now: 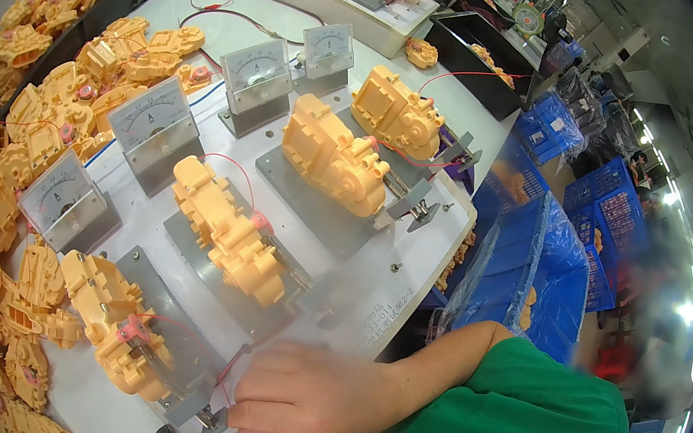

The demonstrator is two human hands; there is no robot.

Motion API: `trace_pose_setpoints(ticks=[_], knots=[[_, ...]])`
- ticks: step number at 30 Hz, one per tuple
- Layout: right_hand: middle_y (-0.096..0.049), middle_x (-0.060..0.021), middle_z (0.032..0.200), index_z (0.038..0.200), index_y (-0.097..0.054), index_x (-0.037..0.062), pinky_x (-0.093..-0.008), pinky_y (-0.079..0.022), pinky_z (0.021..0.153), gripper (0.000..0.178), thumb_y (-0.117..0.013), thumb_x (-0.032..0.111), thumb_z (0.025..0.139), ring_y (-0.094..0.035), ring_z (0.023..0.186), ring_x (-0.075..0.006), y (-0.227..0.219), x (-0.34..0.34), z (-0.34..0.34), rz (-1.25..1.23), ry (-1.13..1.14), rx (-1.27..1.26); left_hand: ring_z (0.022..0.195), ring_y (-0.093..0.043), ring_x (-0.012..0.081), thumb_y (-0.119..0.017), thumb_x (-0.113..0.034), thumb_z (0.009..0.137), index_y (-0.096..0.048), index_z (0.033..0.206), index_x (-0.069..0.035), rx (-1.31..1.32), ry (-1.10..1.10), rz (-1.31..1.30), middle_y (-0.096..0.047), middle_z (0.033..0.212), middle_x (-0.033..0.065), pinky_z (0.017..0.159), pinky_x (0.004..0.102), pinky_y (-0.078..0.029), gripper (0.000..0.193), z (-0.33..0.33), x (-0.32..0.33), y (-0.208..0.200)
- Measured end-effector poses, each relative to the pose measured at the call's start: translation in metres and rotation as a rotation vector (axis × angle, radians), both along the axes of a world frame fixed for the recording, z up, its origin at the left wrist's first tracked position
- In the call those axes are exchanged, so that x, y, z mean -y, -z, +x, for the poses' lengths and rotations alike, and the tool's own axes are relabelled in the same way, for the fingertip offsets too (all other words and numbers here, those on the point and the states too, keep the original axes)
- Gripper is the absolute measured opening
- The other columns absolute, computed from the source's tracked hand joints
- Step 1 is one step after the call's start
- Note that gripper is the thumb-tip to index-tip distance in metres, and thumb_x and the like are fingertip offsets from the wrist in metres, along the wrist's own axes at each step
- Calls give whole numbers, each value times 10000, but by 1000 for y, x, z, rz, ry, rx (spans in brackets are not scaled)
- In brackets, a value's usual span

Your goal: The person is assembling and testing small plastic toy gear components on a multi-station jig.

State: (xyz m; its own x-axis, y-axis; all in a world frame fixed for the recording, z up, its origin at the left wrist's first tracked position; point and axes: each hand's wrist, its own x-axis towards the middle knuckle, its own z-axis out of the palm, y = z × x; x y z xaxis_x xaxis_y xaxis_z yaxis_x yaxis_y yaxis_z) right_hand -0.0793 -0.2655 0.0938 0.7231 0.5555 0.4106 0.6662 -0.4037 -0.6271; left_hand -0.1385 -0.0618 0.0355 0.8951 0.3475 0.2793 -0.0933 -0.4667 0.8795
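Right hand, fingers curled, is pinching a clamp at seven o'clock; tugging may snap the red wire. Left hand's state: cannot tell.

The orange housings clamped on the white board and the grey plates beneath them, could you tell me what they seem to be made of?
The orange housings look like moulded plastic: uniform colour, soft sheen, rounded ribs and bosses. The grey plates look like matt metal, flat and thin-edged, though painted plastic cannot be ruled out.
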Motion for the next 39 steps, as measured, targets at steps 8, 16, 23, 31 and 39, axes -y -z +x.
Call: trace_pose_setpoints(ticks=[8, 16, 23, 31, 39], knots=[[-481, -69, 889, 936, -552, 32, -335, -443, 827, 151, -571, 90, 798, -513, 884, -221, -1, 2, -2, 4, -7, 2, 968, -552, 183, -405, -55, 996, -516, 1192, 34, -26, -59, -245, -553, 1092, 100, 860, 343, -472, 243, -6, -6, 27], [-486, -71, 894, 948, -556, 38, -330, -442, 826, 166, -564, 99, 794, -518, 892, -221, 4, -4, -5, 11, -13, 8, 981, -546, 191, -428, -29, 978, -527, 1180, 39, -23, 12, -81, -563, 1103, 106, 885, 332, -459, 235, -12, -12, 19], [-553, -44, 862, 952, -628, 58, -352, -461, 729, 182, -660, 96, 777, -551, 793, -230, -8, 1, -1, -63, 91, 13, 976, -553, 188, -448, 81, 919, -576, 1099, 36, 0, 76, 108, -589, 1044, 112, 882, 313, -451, 225, 5, 3, 1], [-579, -84, 876, 828, -642, 31, -356, -443, 643, 218, -802, 82, 690, -535, 721, -265, -4, 1, 2, -14, 46, 15, 901, -555, 163, -447, 103, 900, -566, 1067, 41, -5, 24, 145, -583, 988, 106, 833, 296, -453, 214, 0, 8, -5], [-583, -33, 902, 994, -650, 84, -361, -470, 735, 247, -698, 89, 752, -583, 828, -233, -7, 1, 0, -57, 52, -22, 900, -554, 166, -437, 94, 899, -568, 1055, 41, -31, 25, 178, -578, 985, 104, 826, 288, -451, 211, 2, 7, -5]])
